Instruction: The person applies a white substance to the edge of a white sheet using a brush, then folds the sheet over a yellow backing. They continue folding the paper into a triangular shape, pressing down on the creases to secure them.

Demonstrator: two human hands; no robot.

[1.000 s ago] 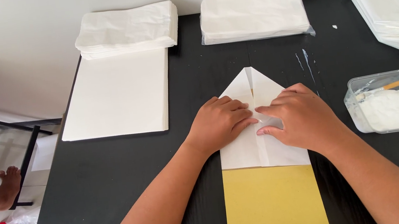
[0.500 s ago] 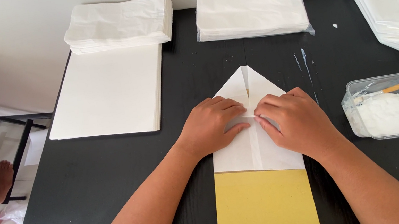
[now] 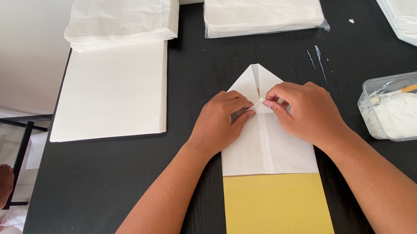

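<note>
Paper (image 3: 265,150), white, folded to a point at twelve o'clock, lies mid-table on a yellow sheet (image 3: 276,213). My left hand (image 3: 220,123) presses it flat; my right hand (image 3: 303,114) pinches its flap.

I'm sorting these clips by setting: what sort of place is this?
Probably a small craft workspace for paper folding and gluing: a black table bears stacks of white paper, a tub of white paste and a folded sheet.
</note>
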